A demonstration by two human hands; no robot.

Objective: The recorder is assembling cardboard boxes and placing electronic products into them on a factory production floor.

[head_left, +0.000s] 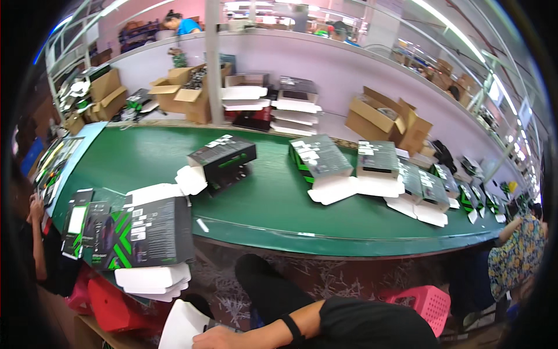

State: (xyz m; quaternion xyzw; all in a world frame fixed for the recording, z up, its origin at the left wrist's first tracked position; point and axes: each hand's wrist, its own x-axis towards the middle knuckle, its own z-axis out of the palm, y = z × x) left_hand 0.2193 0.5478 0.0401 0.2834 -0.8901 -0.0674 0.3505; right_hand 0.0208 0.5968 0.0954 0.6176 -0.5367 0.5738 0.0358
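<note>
At the lower edge my right hand (218, 338) is closed on the side of a white cardboard piece (182, 326); its fingertips are partly cut off by the picture's edge. A black band circles that wrist. My left hand is out of view. Nearest to the white piece, flat printed black-and-green boxes (154, 232) lie at the table's near left edge, with white flaps (154, 279) hanging over it. Farther back, a folded-up black box (224, 160) rests on the green table (273, 203), its white flap (192, 179) sticking out to the left.
More black-and-green boxes (322, 156) with open white flaps run along the table's right. Behind stand stacked boxes (296, 96) and brown cartons (375, 113), beside a grey post (214, 75). A pink stool (430, 305) and co-workers (514, 256) flank the table. Paper shreds litter the floor.
</note>
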